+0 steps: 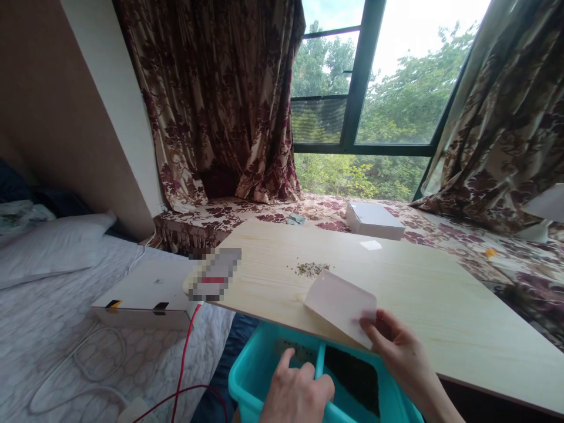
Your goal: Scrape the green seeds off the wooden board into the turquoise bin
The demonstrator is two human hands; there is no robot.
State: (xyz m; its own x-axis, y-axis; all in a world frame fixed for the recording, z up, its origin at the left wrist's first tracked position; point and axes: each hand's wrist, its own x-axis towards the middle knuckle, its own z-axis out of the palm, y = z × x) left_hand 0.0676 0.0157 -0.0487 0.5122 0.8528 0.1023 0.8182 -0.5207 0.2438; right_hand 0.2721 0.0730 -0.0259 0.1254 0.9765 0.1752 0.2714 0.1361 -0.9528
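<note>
My right hand (399,346) pinches the near right edge of a thin whitish plastic tray (337,302) between thumb and fingers. The tray is tilted over the table's front edge. Just beyond its far left corner lies a small scattered pile of seeds or grains (312,269), light and dark mixed. My left hand (299,390) is over a turquoise divided bin (247,364), its index finger extended and the other fingers bent. Near that fingertip, a pale patch with dark specks (299,352) shows in the left compartment. Dark loose material (352,376) fills part of the right compartment.
The pale wooden table (418,288) carries a blurred-out flat object (218,273) at its left end and a white paper piece (371,245). A red cable (187,346) hangs beside the bin. White boxes rest on the bed (145,291) and window seat (374,220).
</note>
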